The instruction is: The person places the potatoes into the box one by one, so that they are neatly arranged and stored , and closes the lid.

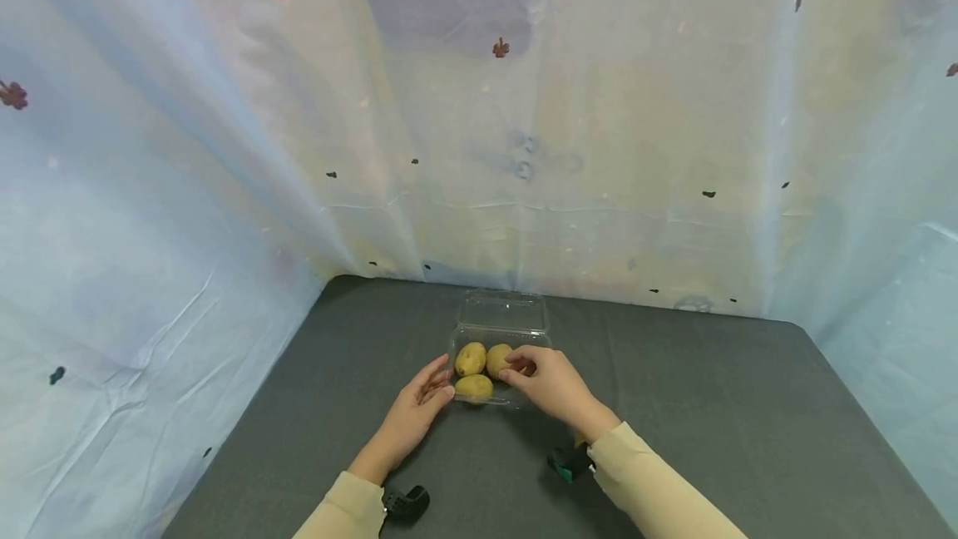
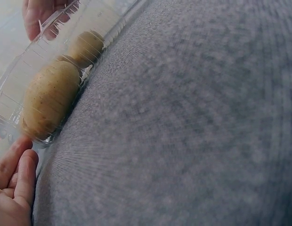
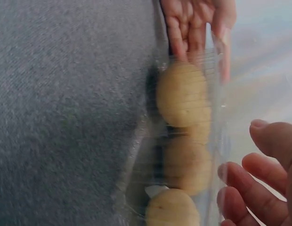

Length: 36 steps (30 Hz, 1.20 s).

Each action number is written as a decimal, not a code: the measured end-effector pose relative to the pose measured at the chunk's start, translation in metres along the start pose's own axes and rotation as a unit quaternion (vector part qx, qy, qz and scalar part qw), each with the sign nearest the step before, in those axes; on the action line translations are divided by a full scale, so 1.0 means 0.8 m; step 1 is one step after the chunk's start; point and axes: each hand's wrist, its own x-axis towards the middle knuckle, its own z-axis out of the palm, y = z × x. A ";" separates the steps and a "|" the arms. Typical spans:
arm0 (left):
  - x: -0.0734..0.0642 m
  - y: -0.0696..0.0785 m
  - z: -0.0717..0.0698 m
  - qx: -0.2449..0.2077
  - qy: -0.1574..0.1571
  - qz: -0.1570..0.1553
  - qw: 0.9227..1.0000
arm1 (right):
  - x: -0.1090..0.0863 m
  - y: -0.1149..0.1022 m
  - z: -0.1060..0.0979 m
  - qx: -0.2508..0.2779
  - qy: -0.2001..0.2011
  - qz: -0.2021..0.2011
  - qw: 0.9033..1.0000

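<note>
A clear plastic clamshell box [image 1: 503, 403] holds several yellow potatoes, among them a rear-left potato [image 1: 471, 358], a front potato [image 1: 474, 387] and one potato [image 1: 497, 360] by the right fingers. Its lid [image 1: 503, 310] is raised at the back. My left hand [image 1: 415, 410] is at the box's left end, fingers fairly straight against the wall. Over the right part of the box hovers my right hand [image 1: 552, 381], fingers bent; the right wrist view shows a gap between thumb and fingers with nothing held. That hand hides part of the box's inside in the head view.
A dark grey cloth-covered table [image 1: 696, 414] lies under the box. Behind and at both sides hangs a pale patterned curtain [image 1: 636, 106]. A black strap [image 1: 407, 504] is on the left wrist and a black wrist device [image 1: 569, 462] on the right.
</note>
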 end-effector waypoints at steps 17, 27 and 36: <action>0.001 0.001 0.000 0.002 -0.004 0.001 1.000 | -0.016 0.010 -0.030 0.022 0.016 0.007 1.000; 0.002 -0.002 0.000 -0.001 -0.002 0.005 1.000 | -0.033 0.025 -0.040 0.006 0.029 0.008 1.000; -0.001 -0.002 0.000 0.001 -0.002 0.005 1.000 | -0.054 0.043 -0.051 -0.007 0.025 0.017 1.000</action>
